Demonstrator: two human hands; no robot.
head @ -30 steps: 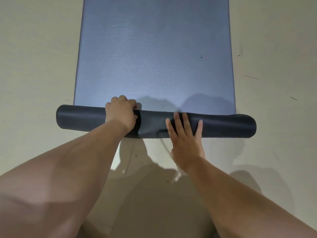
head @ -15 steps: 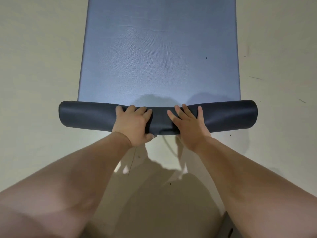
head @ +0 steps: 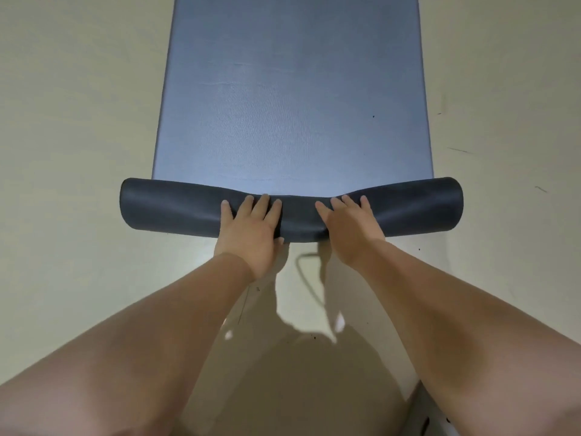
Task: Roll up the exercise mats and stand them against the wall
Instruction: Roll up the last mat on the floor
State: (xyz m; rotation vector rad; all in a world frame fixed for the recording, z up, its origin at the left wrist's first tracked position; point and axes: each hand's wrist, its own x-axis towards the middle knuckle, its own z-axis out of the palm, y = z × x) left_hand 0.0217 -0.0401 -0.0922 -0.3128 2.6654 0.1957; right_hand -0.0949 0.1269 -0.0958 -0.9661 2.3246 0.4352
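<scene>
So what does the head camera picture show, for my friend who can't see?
A left hand and right hand press side by side on the middle of a partly rolled dark mat, squashing the roll there. The unrolled part lies flat on a pale floor, stretching away.

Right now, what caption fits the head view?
Left hand and right hand press on the partly rolled mat on the floor.

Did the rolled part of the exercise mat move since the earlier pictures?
Yes. The rolled part went forward: it now lies nearer to the black speck on the flat mat.
</scene>
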